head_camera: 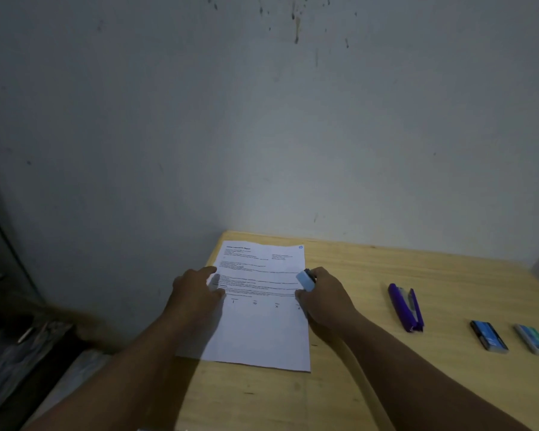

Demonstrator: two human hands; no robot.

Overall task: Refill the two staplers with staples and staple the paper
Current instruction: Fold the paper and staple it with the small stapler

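Paper [259, 309]: flat on worktop [417, 384], left side; print too blurred to read.
Left hand [196, 293]: fingers spread, pressing paper's left edge.
Right hand [324, 303]: fingers closed on light-blue stapler [305, 280], mostly hidden, at paper's right edge.
Purple stapler [405, 307]: right, apart.

The right hand [325, 301] covers most of the light blue stapler [305, 280], so only its front end shows. The print on the paper [259, 306] is too small to read. The desk [386, 368] is cut off at the right and near edges.
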